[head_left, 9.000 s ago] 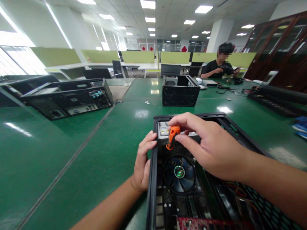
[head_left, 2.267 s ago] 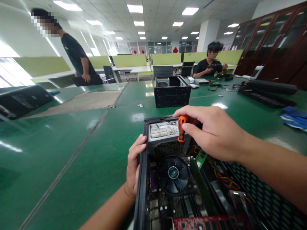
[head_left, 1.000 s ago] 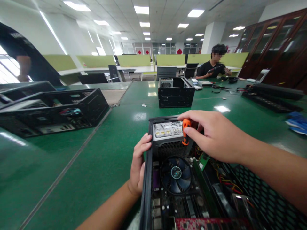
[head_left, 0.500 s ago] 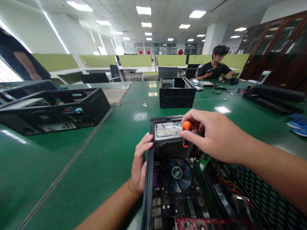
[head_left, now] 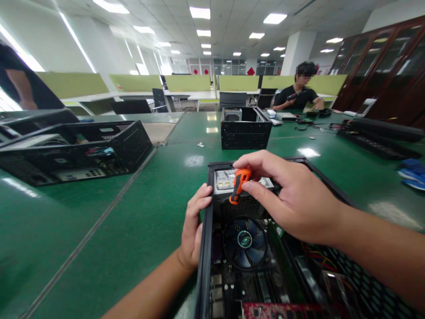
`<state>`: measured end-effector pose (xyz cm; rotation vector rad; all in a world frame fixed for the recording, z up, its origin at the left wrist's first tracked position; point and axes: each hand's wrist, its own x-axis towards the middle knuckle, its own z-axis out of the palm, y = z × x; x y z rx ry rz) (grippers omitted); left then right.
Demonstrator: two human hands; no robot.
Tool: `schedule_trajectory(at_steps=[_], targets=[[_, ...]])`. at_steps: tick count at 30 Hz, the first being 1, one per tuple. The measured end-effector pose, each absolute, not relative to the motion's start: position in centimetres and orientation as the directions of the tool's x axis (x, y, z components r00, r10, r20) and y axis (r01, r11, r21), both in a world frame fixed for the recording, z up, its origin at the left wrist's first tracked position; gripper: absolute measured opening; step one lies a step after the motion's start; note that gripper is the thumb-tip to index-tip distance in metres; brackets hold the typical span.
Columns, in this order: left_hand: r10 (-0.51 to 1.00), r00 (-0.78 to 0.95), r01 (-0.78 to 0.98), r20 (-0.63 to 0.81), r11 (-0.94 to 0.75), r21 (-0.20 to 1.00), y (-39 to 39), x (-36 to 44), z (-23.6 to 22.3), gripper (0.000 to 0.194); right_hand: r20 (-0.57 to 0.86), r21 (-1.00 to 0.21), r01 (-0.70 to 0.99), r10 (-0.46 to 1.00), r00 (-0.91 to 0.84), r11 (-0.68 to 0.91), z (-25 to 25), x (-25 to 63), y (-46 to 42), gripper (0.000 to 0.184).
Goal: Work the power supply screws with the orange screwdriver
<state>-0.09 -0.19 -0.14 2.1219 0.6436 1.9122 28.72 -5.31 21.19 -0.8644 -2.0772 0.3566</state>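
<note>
An open black computer case (head_left: 205,248) lies before me with its inside facing up. My left hand (head_left: 194,230) is closed on its left edge, fingertips over the rim. My right hand (head_left: 295,199) pinches a short orange-and-black screwdriver (head_left: 240,185) above the far end of the case, its handle tilted. I cannot make out the shaft or tip. Under that hand is the power supply (head_left: 223,180) with a pale label, partly covered. Nearer to me are a round cooling fan (head_left: 245,241) and a red circuit card (head_left: 282,309).
Another black case (head_left: 245,135) stands farther back on the green table (head_left: 139,230), and more open cases (head_left: 83,153) lie at left. A person (head_left: 295,95) sits at the far right behind loose parts and cables. Another person (head_left: 23,79) stands at far left.
My right hand has moved left with the screwdriver, which now leans more. My left hand has stayed on the case edge. The arm of the person at far left has shifted left.
</note>
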Motion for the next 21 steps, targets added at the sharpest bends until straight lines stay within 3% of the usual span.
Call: schedule_trajectory(at_steps=[10, 21], targets=[[0.395, 0.112, 0.208, 0.912, -0.907, 0.367, -0.3, 0.2, 0.7, 0.053, 0.528, -0.532, 0.423, 0.678, -0.511, 0.733, 20.2, 27.4, -5.0, 0.027], [0.395, 0.113, 0.205, 0.912, -0.907, 0.368, -0.3, 0.2, 0.7, 0.053, 0.497, -0.521, 0.458, 0.693, -0.523, 0.720, 20.5, 27.6, -4.9, 0.030]])
